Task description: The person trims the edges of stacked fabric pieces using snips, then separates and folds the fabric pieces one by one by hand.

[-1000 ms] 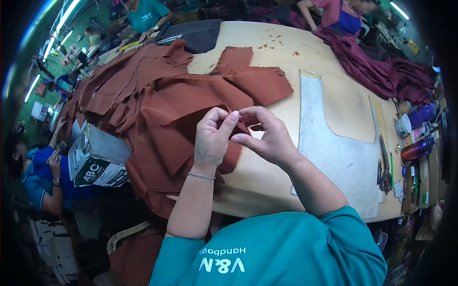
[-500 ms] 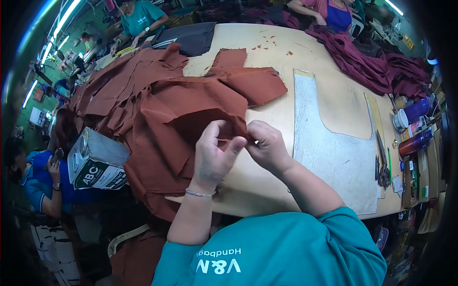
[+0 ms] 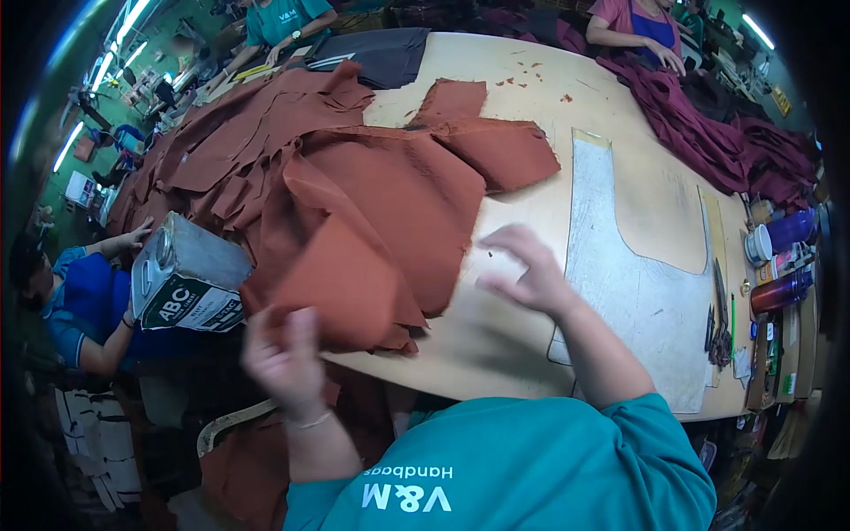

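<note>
My left hand (image 3: 288,361), blurred by motion, is at the front left edge of the table, with a bracelet on its wrist. It grips the near edge of a rust-brown fabric piece (image 3: 336,283), which is folded up over more of the same cloth. My right hand (image 3: 533,273) is raised above the table to the right of the cloth, fingers apart, holding nothing. A tiny dark scrap (image 3: 490,255) shows just by its fingers. Behind, a narrower rust-brown fabric panel (image 3: 505,152) lies flat.
A pale cutting template (image 3: 629,292) lies at right, with scissors (image 3: 721,314) beyond it. An ABC-labelled can (image 3: 195,274) stands at left near a co-worker in blue. Maroon cloth (image 3: 699,124) and other workers are across the table (image 3: 522,97).
My left hand has moved left and toward me, drawing the fabric edge along. My right hand has let go of the cloth, opened and moved right.
</note>
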Action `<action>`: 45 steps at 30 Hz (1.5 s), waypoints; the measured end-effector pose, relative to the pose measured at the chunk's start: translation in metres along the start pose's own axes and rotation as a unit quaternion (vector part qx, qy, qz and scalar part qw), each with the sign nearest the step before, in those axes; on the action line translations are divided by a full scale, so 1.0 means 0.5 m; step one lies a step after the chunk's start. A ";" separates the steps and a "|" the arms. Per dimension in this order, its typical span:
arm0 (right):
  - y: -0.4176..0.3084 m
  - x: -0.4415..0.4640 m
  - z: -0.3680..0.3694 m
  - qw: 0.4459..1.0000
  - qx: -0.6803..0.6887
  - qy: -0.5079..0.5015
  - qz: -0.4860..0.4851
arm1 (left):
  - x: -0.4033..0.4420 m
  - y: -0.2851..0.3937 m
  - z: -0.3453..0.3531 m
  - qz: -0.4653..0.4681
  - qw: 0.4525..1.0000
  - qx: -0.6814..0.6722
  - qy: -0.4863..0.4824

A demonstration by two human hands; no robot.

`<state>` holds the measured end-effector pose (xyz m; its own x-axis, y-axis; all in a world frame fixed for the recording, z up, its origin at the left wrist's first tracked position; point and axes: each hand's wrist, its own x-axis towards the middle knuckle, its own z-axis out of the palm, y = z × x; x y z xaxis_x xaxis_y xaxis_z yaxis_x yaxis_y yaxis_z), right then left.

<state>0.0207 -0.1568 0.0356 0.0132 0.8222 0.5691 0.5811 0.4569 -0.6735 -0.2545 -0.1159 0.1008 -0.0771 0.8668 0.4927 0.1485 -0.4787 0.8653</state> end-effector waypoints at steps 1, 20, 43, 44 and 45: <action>0.044 -0.008 -0.013 0.994 -0.016 0.022 0.108 | 0.010 -0.024 -0.058 -0.010 0.994 -0.087 0.071; 0.484 0.159 -0.119 0.882 0.006 0.014 0.471 | 0.005 -0.029 0.116 0.172 0.925 0.177 -0.288; 0.129 0.109 -0.083 0.784 0.443 0.005 0.435 | -0.005 -0.134 0.408 0.248 0.909 0.017 -0.335; 0.129 0.107 -0.083 0.781 0.452 0.008 0.432 | -0.001 -0.134 0.407 0.251 0.907 0.016 -0.338; 0.136 0.105 -0.082 0.780 0.451 0.009 0.434 | 0.002 -0.135 0.406 0.253 0.905 0.016 -0.342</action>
<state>0.0944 -0.0967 0.0390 0.0986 0.9534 -0.2852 -0.4618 -0.2100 -0.8618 -0.0643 -0.0545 0.0243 0.6347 0.4271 0.6440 0.0239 -0.8438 0.5361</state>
